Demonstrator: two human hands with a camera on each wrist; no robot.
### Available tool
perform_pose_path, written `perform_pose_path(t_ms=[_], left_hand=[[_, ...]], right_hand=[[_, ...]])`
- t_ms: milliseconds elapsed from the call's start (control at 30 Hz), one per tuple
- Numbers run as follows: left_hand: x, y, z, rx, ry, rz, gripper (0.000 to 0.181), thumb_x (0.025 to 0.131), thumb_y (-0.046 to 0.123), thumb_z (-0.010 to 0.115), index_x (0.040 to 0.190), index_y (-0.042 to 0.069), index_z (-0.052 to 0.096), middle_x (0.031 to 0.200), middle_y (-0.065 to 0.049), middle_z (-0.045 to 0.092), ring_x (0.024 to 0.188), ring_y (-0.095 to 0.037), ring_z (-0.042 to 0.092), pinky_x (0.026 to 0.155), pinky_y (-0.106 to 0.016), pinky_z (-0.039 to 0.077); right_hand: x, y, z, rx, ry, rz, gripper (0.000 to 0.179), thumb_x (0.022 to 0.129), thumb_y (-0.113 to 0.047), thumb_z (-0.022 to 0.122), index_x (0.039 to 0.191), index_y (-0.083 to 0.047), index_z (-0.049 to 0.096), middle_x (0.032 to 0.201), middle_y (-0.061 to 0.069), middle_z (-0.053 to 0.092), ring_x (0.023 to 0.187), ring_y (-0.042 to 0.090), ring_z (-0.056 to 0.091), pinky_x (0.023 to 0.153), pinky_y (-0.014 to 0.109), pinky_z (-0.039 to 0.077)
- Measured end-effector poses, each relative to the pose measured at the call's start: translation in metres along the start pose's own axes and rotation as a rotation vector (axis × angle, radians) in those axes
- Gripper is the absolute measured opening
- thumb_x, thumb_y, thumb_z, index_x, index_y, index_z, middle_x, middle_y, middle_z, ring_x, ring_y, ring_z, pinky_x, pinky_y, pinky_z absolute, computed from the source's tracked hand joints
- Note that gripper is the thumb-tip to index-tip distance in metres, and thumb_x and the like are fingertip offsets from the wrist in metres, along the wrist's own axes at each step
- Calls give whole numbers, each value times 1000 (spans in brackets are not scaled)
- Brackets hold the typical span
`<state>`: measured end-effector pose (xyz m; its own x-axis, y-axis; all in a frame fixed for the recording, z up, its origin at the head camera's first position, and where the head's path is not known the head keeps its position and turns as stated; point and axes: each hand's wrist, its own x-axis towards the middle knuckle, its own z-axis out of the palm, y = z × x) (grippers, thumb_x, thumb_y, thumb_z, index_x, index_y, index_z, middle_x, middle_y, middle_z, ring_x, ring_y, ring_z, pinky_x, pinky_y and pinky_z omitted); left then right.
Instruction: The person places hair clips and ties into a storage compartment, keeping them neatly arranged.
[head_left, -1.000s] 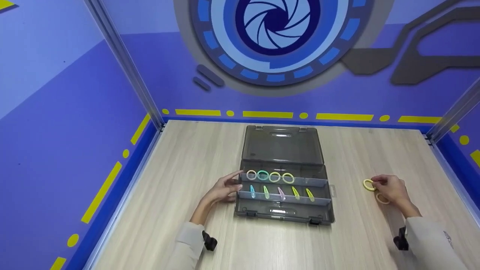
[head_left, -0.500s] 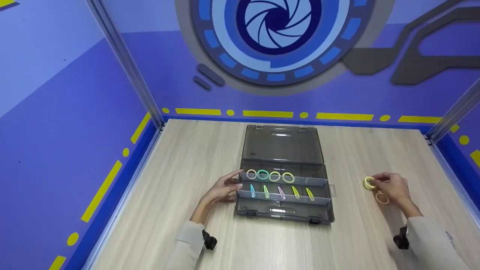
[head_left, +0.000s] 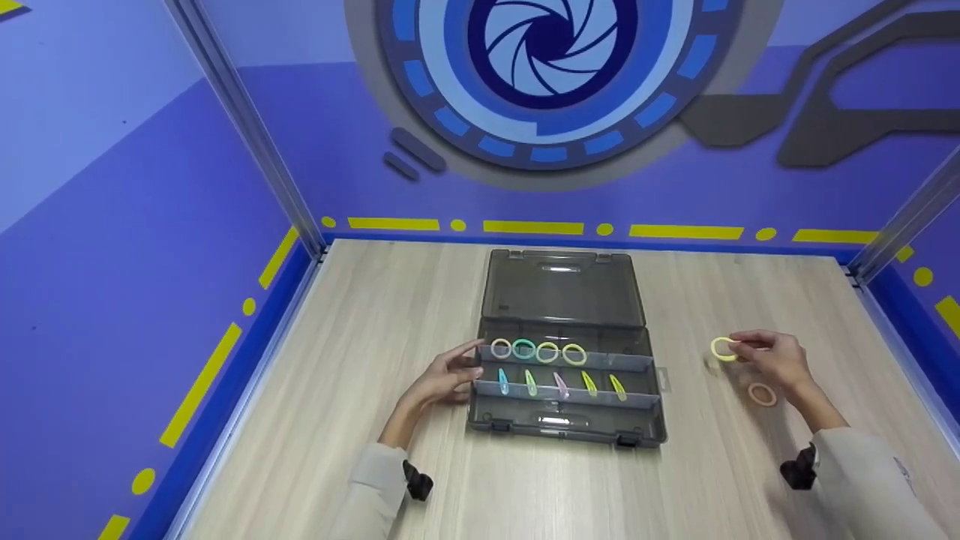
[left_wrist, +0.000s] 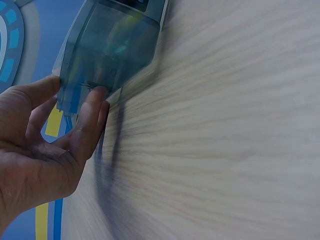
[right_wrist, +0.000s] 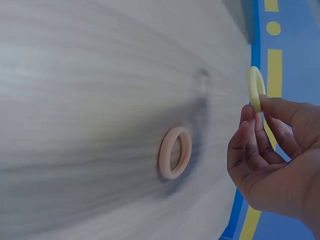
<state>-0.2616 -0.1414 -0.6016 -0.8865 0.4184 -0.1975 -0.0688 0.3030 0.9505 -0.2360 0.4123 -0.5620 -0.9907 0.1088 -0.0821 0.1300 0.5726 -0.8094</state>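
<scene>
My right hand (head_left: 772, 361) pinches a pale yellow hair tie (head_left: 724, 339) between thumb and fingertips. In the right wrist view the hair tie (right_wrist: 254, 90) stands up off the table, held at its lower edge. A peach-coloured hair tie (head_left: 763, 394) lies on the table just below that hand. To the left, my left hand (head_left: 442, 379) grips the left edge of an open, smoky, see-through organizer box (head_left: 570, 420). Several hair ties (head_left: 524, 349) are lined up along its rear divider, in pink, green and yellow. Several snap hair clips (head_left: 561, 385) sit along the front divider.
The box's lid (head_left: 564, 289) lies folded back toward the rear wall. Blue and purple panels enclose the wooden table (head_left: 375, 300) at the back and sides. A small latch tab (head_left: 661, 379) juts out from the box's right side.
My right hand has lifted the yellow hair tie off the table and moved slightly back and left. The peach one stays put, now fully uncovered. My left hand keeps its place on the box.
</scene>
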Motion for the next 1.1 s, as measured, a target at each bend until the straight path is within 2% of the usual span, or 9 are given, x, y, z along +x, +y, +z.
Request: perform_pose_path(t_ms=[33, 133, 367, 567, 733, 1000, 1100], left_hand=[[0, 0, 0, -7, -3, -5, 61, 100, 17, 66, 156, 11, 42, 139, -29, 55, 115, -24, 60, 87, -37, 57], [1, 0, 0, -13, -9, -9, 61, 100, 16, 66, 156, 12, 41, 139, -28, 55, 115, -23, 59, 87, -35, 56], [2, -1, 0, 1, -11, 10, 60, 101, 16, 66, 156, 10, 42, 138, -29, 57, 113, -22, 60, 87, -33, 55], [2, -2, 0, -25, -11, -14, 61, 101, 17, 66, 156, 12, 42, 138, -29, 56, 108, -18, 61, 84, -33, 56], [-2, -3, -1, -26, 0, -8, 61, 101, 16, 65, 156, 10, 41, 138, -30, 55, 111, -21, 61, 89, -39, 57], [-2, -1, -1, -36, -11, -14, 61, 101, 15, 65, 157, 11, 40, 138, -29, 54, 105, -17, 58, 82, -33, 55], [-1, -1, -2, -32, -10, -15, 61, 101, 13, 64, 157, 10, 40, 137, -29, 54, 106, -17, 57, 85, -32, 54]], right_hand=[[0, -2, 1, 25, -16, 14, 46, 99, -21, 69, 128, 14, 62, 85, -18, 70, 73, -3, 68, 64, 21, 56], [0, -8, 4, 90, -61, 44, 50, 99, -23, 69, 132, 14, 58, 86, -22, 69, 77, -3, 69, 68, 22, 58], [-1, -23, 12, 167, -144, 50, 53, 100, -19, 67, 136, 17, 51, 92, -12, 68, 80, 0, 70, 74, 23, 60], [2, -35, 21, 196, -191, 38, 52, 100, -14, 66, 138, 18, 49, 97, -5, 67, 82, 3, 71, 75, 24, 61], [4, -43, 30, 208, -218, 17, 50, 98, -11, 68, 138, 15, 50, 99, 0, 68, 82, 3, 71, 76, 26, 61], [-1, -56, 40, 208, -249, 5, 49, 97, -14, 70, 136, 11, 54, 99, 4, 67, 82, 6, 72, 78, 30, 62], [-1, -62, 43, 217, -253, -4, 46, 97, -11, 70, 135, 12, 55, 96, 2, 68, 81, 5, 72, 76, 30, 62]])
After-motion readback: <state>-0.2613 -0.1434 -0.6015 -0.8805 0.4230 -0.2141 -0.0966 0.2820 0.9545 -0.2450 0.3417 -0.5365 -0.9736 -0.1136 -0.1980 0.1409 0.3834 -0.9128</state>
